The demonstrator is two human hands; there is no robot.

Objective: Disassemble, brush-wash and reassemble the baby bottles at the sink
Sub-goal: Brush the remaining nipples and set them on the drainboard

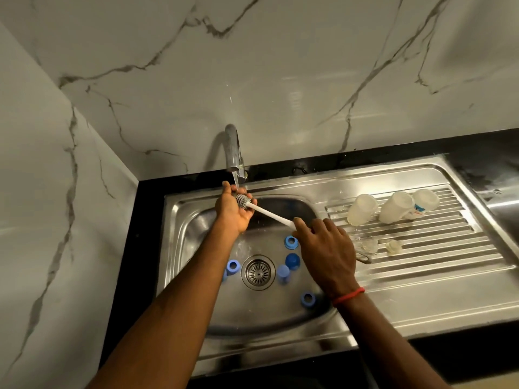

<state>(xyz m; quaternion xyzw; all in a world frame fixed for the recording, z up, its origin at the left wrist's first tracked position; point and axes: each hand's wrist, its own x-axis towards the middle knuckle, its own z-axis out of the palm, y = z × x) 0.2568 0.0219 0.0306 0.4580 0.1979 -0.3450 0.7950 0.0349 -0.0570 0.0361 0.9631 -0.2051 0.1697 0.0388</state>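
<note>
My right hand (325,248) grips the white handle of the bottle brush (269,213). Its grey bristle head lies in the curled fingers of my left hand (233,211), right under the tap (234,153), where a thin stream of water runs. Several blue bottle rings and caps (292,261) lie in the steel sink basin (196,234) around the drain (257,272). Three clear bottle bodies (362,209) lie on the ribbed drainboard (421,248), with two clear teats (393,246) in front of them.
Marble-patterned walls close off the back and left. A black counter frames the sink; its right end is wet. The drainboard's front half carries nothing but water drops.
</note>
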